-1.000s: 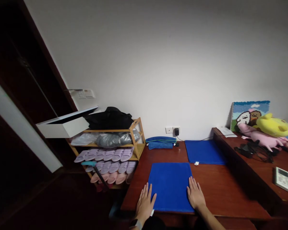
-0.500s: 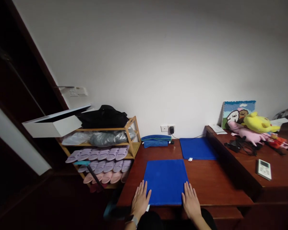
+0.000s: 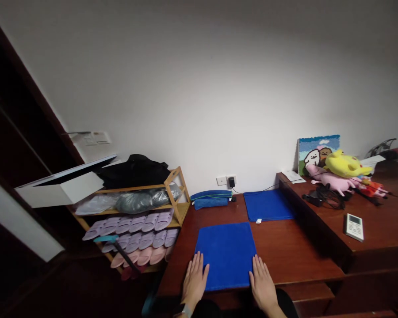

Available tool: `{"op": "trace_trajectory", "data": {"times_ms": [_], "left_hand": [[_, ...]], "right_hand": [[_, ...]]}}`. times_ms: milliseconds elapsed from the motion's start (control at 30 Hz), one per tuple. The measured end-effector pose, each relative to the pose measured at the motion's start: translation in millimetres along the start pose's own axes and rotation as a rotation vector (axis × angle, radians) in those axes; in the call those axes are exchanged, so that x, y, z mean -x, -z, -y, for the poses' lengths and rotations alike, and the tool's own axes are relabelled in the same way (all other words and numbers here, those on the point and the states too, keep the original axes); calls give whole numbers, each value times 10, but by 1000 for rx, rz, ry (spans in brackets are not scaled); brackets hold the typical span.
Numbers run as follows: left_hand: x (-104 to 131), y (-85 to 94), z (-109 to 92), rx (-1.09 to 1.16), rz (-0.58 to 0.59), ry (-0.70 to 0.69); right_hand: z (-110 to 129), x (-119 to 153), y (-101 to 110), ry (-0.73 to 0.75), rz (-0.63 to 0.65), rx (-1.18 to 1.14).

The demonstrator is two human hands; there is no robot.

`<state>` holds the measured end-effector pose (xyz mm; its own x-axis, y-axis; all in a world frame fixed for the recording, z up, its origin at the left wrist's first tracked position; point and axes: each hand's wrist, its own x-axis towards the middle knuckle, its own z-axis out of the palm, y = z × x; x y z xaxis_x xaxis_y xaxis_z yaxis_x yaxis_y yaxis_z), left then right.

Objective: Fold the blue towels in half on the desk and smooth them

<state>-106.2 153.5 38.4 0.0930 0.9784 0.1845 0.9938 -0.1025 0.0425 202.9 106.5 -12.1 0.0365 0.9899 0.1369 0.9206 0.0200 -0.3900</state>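
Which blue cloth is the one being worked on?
On the reddish-brown desk, look along the near edge. It's the flat blue square between the left hand and right hand; the other blue cloths lie farther back, toward the wall.

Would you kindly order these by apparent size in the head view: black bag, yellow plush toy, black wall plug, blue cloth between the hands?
1. Blue cloth, clearly largest
2. Black bag
3. Yellow plush toy
4. Black wall plug

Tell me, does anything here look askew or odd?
Yes: the open white cardboard box on the wooden shoe rack's top juts past its left end, looking poorly supported. I see no spill by the flat blue cloth.
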Motion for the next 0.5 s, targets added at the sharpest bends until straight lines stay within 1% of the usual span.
{"op": "trace_trajectory", "data": {"times_ms": [67, 133, 200, 233, 300, 333, 367, 400, 433, 500], "left_hand": [[-51, 52, -329, 36, -25, -76], [-96, 62, -742, 91, 6, -214], [-125, 24, -1161, 148, 50, -352], [-132, -9, -1345, 175, 70, -395], [-134, -88, -1613, 221, 108, -433], [-130, -126, -1684, 238, 122, -436], [-122, -159, -1710, 253, 131, -436], [-112, -184, -1691, 264, 132, -433], [-100, -200, -1628, 271, 123, -423], [-72, -208, -1392, 265, 99, -380]], "right_hand": [[-34, -10, -69, 25, -36, -5], [-78, -15, -145, 50, -79, -10], [-129, -14, -222, 70, -107, -5], [-156, -12, -259, 84, -108, 3], [-204, -8, -325, 123, -102, 23], [-222, -7, -352, 143, -102, 33], [-236, -5, -373, 155, -108, 41], [-243, -5, -387, 157, -118, 48], [-244, -4, -394, 147, -131, 52], [-229, -3, -386, 113, -144, 56]]}}
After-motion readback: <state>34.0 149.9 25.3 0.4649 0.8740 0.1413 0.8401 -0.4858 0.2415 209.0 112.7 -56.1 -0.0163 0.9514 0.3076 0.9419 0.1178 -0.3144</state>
